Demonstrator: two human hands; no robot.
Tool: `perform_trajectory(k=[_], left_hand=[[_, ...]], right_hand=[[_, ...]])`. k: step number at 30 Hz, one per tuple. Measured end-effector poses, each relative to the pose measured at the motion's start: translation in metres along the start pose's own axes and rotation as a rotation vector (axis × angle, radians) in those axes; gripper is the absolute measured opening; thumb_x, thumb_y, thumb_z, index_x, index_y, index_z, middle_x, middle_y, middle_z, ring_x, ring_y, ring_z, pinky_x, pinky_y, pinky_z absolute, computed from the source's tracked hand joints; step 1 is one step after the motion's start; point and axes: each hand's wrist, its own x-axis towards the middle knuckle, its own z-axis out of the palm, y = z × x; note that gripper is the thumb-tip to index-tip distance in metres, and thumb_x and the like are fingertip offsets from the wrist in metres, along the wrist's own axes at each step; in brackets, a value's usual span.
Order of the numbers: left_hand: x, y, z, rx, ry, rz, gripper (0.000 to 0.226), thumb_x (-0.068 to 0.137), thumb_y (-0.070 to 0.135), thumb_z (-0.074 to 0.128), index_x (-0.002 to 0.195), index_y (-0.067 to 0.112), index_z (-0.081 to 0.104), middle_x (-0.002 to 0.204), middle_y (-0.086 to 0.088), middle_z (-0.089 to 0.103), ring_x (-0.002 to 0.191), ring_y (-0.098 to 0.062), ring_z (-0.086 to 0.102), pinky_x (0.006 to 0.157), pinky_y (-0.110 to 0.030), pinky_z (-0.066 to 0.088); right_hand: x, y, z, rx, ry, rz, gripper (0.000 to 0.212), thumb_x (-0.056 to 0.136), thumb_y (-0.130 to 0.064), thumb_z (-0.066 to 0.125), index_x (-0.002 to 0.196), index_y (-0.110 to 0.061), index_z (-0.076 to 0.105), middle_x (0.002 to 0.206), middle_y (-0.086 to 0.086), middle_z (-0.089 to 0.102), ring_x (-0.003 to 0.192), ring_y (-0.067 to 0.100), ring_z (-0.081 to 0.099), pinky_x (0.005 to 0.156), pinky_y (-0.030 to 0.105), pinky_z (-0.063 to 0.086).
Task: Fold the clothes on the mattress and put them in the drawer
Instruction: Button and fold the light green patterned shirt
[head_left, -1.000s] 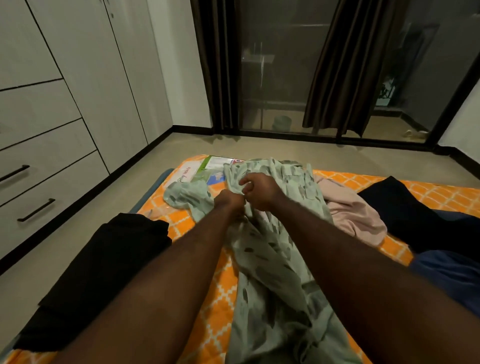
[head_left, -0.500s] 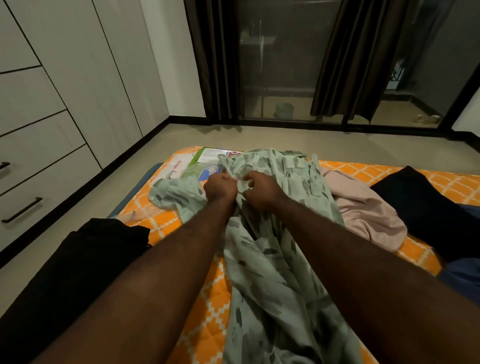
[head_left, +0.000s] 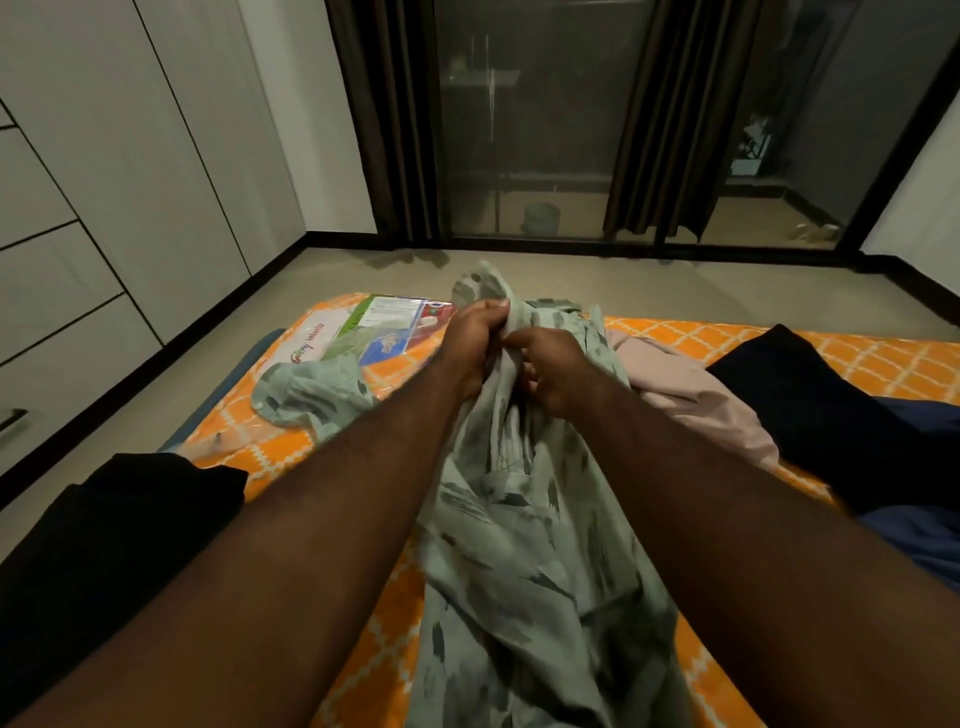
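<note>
The room is dim and flatly lit in a warm, greyish tone, and the source cannot be told. The glass door (head_left: 540, 130) is dark with faint pale reflections, and the black garment (head_left: 104, 545) at the left sinks into shadow without detail. The wide lens bows the wardrobe (head_left: 130, 156) lines and stretches everything at the bottom edge; the patterned shirt (head_left: 519, 519) is smeared by motion blur, and the plastic packet (head_left: 374, 332) on the mattress (head_left: 727, 343) gives slight glare.

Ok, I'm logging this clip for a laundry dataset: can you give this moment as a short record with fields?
garment: pale green patterned shirt, bunched, unfolded
left hand: grips its top edge
right hand: grips it beside the left
surface: orange mattress
nearby: pink garment right of shirt; plastic packet behind the left hand
drawers: shut
</note>
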Motion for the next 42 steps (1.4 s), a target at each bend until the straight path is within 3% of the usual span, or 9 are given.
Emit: perform_trajectory(k=[3, 7, 12, 15, 18, 24, 32, 37, 42], left_hand=[[-0.006, -0.011, -0.008, 0.140, 0.011, 0.053, 0.027, 0.105, 0.016, 0.047, 0.116, 0.000, 0.066, 0.110, -0.020, 0.071, 0.103, -0.032, 0.069, 0.091, -0.041, 0.058], [-0.004, -0.029, -0.032, 0.742, -0.006, 0.138, 0.037, 0.107, 0.031, 0.041, 0.137, 0.016, 0.058, 0.133, -0.006, 0.063, 0.122, -0.024, 0.057, 0.105, -0.040, 0.046], [-0.008, -0.041, -0.040, 1.160, 0.044, 0.135, 0.050, 0.099, 0.038, 0.060, 0.141, 0.014, 0.052, 0.140, -0.012, 0.058, 0.126, -0.031, 0.054, 0.093, -0.028, 0.039], [-0.008, -0.042, -0.039, 1.130, 0.275, 0.249, 0.035, 0.084, 0.038, 0.077, 0.107, 0.012, 0.069, 0.107, -0.009, 0.070, 0.096, -0.022, 0.062, 0.074, -0.027, 0.039], [-0.010, -0.037, -0.040, 1.058, 0.342, 0.230, 0.019, 0.087, 0.032, 0.076, 0.082, 0.014, 0.073, 0.087, -0.005, 0.072, 0.080, -0.018, 0.060, 0.067, -0.025, 0.035], [-0.010, -0.030, -0.055, 0.919, 0.663, 0.142, 0.012, 0.097, 0.014, 0.055, 0.096, 0.007, 0.065, 0.104, -0.015, 0.069, 0.098, -0.035, 0.060, 0.072, -0.033, 0.039], [-0.004, -0.028, -0.033, 0.863, 0.290, -0.038, 0.056, 0.089, 0.059, 0.065, 0.119, 0.011, 0.065, 0.112, -0.008, 0.068, 0.099, -0.030, 0.064, 0.077, -0.033, 0.052], [0.005, -0.025, -0.020, 0.873, 0.303, 0.038, 0.042, 0.092, 0.039, 0.068, 0.117, 0.005, 0.066, 0.116, -0.013, 0.067, 0.107, -0.032, 0.062, 0.084, -0.035, 0.050], [-0.003, -0.032, -0.023, 0.833, 0.395, 0.278, 0.029, 0.101, 0.033, 0.056, 0.109, 0.008, 0.068, 0.110, -0.013, 0.069, 0.102, -0.032, 0.061, 0.080, -0.032, 0.042]], right_hand=[[0.005, 0.008, -0.012, 0.088, 0.024, 0.083, 0.010, 0.088, -0.007, 0.063, 0.079, -0.011, 0.061, 0.053, -0.001, 0.055, 0.039, 0.008, 0.049, 0.043, 0.021, 0.042], [0.008, 0.009, -0.019, 0.232, 0.006, 0.151, 0.010, 0.087, -0.008, 0.068, 0.097, -0.008, 0.067, 0.084, 0.007, 0.068, 0.068, 0.020, 0.063, 0.073, 0.038, 0.062], [0.013, 0.008, -0.019, 0.236, 0.032, 0.215, 0.015, 0.096, -0.021, 0.065, 0.103, -0.007, 0.065, 0.083, 0.008, 0.066, 0.059, 0.018, 0.064, 0.046, 0.024, 0.052], [0.022, 0.013, -0.018, 0.085, 0.142, 0.131, 0.018, 0.094, -0.021, 0.071, 0.097, -0.005, 0.065, 0.079, 0.011, 0.065, 0.045, 0.016, 0.059, 0.043, 0.023, 0.050], [0.043, 0.025, -0.022, -0.080, 0.254, 0.006, 0.034, 0.079, -0.035, 0.083, 0.095, -0.006, 0.075, 0.094, 0.016, 0.075, 0.076, 0.031, 0.072, 0.073, 0.045, 0.064], [0.030, 0.011, -0.045, -0.109, 0.432, -0.079, 0.034, 0.101, -0.020, 0.052, 0.125, 0.001, 0.064, 0.117, 0.022, 0.068, 0.107, 0.039, 0.068, 0.084, 0.040, 0.056], [0.016, 0.015, -0.035, -0.069, 0.076, 0.179, 0.028, 0.085, -0.012, 0.068, 0.111, -0.002, 0.068, 0.100, 0.019, 0.076, 0.091, 0.038, 0.074, 0.086, 0.059, 0.059], [0.029, -0.002, -0.036, 0.091, -0.002, 0.323, 0.030, 0.094, -0.032, 0.066, 0.106, -0.006, 0.074, 0.103, 0.015, 0.078, 0.100, 0.034, 0.074, 0.090, 0.048, 0.059], [0.042, 0.003, -0.043, -0.014, 0.461, -0.283, 0.012, 0.091, -0.019, 0.070, 0.102, -0.015, 0.068, 0.099, 0.006, 0.072, 0.098, 0.029, 0.069, 0.086, 0.043, 0.059]])
